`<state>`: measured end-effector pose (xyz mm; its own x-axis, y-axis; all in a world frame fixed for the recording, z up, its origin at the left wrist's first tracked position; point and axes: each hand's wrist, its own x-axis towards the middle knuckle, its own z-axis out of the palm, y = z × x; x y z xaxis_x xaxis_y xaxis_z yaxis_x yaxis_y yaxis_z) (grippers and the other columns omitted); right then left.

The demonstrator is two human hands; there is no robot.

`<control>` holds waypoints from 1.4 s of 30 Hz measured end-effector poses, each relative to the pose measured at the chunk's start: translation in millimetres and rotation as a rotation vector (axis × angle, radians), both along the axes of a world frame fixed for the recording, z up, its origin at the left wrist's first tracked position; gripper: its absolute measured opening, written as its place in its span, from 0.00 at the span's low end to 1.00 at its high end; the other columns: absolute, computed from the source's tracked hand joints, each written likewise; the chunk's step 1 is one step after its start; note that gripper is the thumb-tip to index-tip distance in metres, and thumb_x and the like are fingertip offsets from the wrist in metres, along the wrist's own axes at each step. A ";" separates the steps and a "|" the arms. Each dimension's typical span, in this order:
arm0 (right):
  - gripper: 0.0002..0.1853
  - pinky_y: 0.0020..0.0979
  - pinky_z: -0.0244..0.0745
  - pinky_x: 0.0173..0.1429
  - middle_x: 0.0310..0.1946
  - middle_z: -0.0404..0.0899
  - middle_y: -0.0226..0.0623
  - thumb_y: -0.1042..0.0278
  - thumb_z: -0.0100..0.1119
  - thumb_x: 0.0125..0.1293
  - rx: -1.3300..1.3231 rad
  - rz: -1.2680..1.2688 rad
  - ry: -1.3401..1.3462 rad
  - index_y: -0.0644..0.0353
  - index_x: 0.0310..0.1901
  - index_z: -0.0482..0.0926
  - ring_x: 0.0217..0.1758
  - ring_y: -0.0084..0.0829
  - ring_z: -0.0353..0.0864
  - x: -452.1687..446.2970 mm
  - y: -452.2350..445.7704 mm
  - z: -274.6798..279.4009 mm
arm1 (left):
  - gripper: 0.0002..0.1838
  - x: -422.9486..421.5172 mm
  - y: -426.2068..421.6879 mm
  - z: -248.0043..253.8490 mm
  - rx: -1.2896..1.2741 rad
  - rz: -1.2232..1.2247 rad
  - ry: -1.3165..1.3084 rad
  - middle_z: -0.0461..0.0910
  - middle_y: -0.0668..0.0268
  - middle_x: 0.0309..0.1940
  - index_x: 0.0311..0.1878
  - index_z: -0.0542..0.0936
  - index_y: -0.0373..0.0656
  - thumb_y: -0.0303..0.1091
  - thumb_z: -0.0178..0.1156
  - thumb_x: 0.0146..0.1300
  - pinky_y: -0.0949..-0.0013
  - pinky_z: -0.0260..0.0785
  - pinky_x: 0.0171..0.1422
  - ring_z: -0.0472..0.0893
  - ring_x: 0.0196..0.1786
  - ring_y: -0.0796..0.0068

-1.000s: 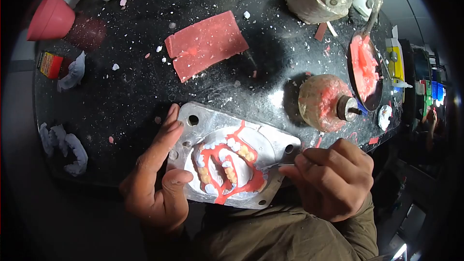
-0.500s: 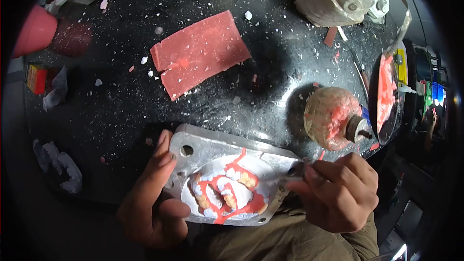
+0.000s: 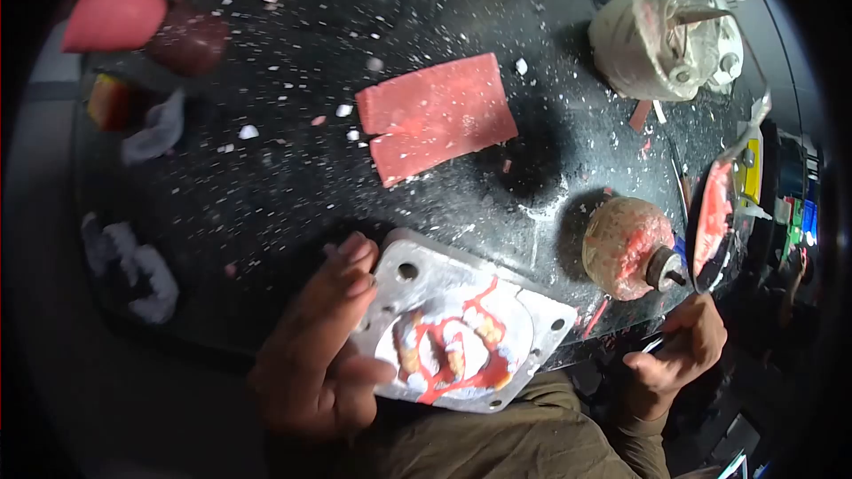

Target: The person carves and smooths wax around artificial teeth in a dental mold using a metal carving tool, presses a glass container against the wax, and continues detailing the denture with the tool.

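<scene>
My left hand (image 3: 324, 359) grips the left side of a metal denture flask half (image 3: 532, 306), fingers on its upper edge and thumb over the near face. White plaster fills the flask, with red wax (image 3: 435, 386) and tooth-coloured teeth (image 3: 486, 328) set in it. Apart from the flask, at the bench's right edge, is my right hand (image 3: 683, 350). Its fingers are curled; a small bright sliver shows beside the thumb, too little to name. Just above it are a round spirit lamp (image 3: 621, 244) smeared with wax and a ladle-like pan (image 3: 713, 222) holding pink wax.
A notched pink wax sheet (image 3: 439, 115) lies mid-bench among white crumbs. Pink rubber bowl (image 3: 115, 9) stands far left, with plaster pieces (image 3: 142, 275) below it. A plaster-stained white device (image 3: 639, 49) stands at back right. Behind the bench's right edge, another person's hand (image 3: 803, 257) shows dimly.
My right hand has left the flask's right edge and moved right, below the wax pan. My left hand still holds the flask. The view has shifted, so the bench things appear further right.
</scene>
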<state>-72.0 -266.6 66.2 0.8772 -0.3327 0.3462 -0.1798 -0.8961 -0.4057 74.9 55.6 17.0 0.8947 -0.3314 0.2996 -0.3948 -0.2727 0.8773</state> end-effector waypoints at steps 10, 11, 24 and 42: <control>0.22 0.41 0.74 0.68 0.57 0.84 0.50 0.77 0.81 0.55 -0.208 -0.064 0.012 0.69 0.51 0.83 0.63 0.45 0.82 -4.0 -17.9 12.7 | 0.06 -27.8 11.0 22.4 0.382 0.308 -0.067 0.87 0.58 0.32 0.41 0.87 0.38 0.31 0.68 0.72 0.58 0.72 0.42 0.83 0.32 0.57; 0.20 0.41 0.73 0.68 0.53 0.85 0.49 0.75 0.81 0.56 -0.058 -0.069 -0.023 0.69 0.49 0.84 0.60 0.44 0.83 -12.2 -12.4 11.4 | 0.07 -31.8 10.4 25.2 0.384 0.290 -0.020 0.86 0.56 0.31 0.41 0.87 0.37 0.31 0.68 0.72 0.57 0.72 0.40 0.83 0.32 0.56; 0.33 0.31 0.87 0.31 0.47 0.89 0.56 0.42 0.48 0.86 1.850 0.377 0.794 0.75 0.53 0.78 0.37 0.34 0.91 -2.3 84.5 -34.1 | 0.16 -33.2 0.6 31.9 0.234 0.039 0.251 0.79 0.60 0.28 0.44 0.82 0.34 0.41 0.62 0.79 0.67 0.69 0.41 0.77 0.35 0.80; 0.24 0.28 0.77 0.27 0.25 0.85 0.33 0.44 0.61 0.81 1.442 0.614 0.571 0.62 0.45 0.88 0.23 0.21 0.82 -164.3 113.4 -35.7 | 0.67 -241.9 -19.9 -11.8 -1.259 -0.679 0.824 0.61 0.32 0.79 0.81 0.59 0.54 0.92 0.60 0.47 0.20 0.51 0.82 0.60 0.80 0.22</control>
